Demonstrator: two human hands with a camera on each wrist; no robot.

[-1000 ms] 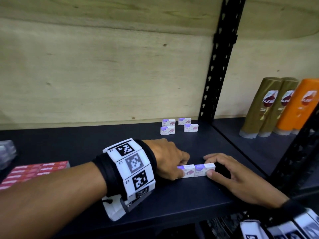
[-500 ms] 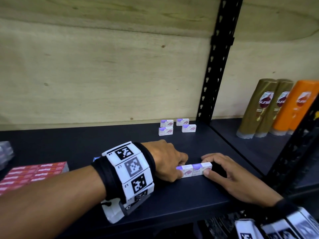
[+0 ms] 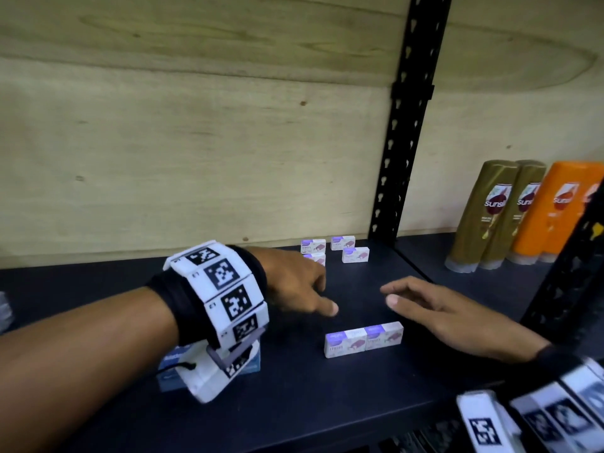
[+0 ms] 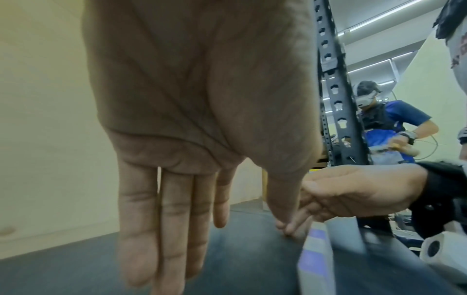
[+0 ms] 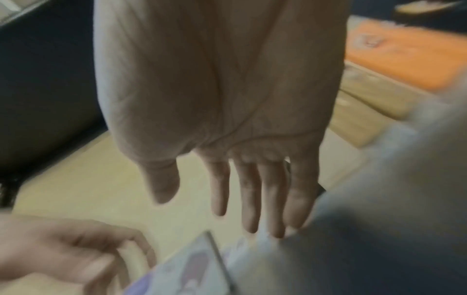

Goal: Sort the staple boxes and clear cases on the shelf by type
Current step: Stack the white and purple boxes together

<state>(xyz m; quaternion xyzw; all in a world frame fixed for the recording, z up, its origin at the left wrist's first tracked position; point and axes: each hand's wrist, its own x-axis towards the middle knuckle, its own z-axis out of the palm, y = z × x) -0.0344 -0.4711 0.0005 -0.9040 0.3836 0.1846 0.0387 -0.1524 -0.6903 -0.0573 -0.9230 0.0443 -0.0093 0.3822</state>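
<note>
Two staple boxes (image 3: 363,339) stand end to end, touching, near the front of the dark shelf (image 3: 327,403). Both are white with purple corners. Neither hand touches them.

The left hand (image 3: 295,284) hovers above the shelf, just behind and left of the pair. Its fingers (image 4: 174,229) are straight and loosely together, pointing down in the left wrist view, with the thumb held apart; it holds nothing. The right hand (image 3: 451,317) hovers just behind and right of the pair, palm down. Its fingers (image 5: 250,199) are also stretched out and slightly spread, and it holds nothing either. The thumb tips of the two hands are near each other but apart, with bare shelf between them.

At the back of the shelf, near the black upright post (image 3: 405,125), lies a group of four more staple boxes (image 3: 355,255), close together but not touching; the left hand partly hides one of them. A blue box (image 3: 251,364) sits on the shelf under the left wrist, mostly hidden by the wrist band (image 3: 225,299). Right of the post, on the neighbouring shelf section, stand two gold bottles (image 3: 490,217) and an orange bottle (image 3: 555,210), side by side against the plywood back wall (image 3: 196,142). The right wrist view is blurred, showing only a corner of a purple-printed box below the fingers.
</note>
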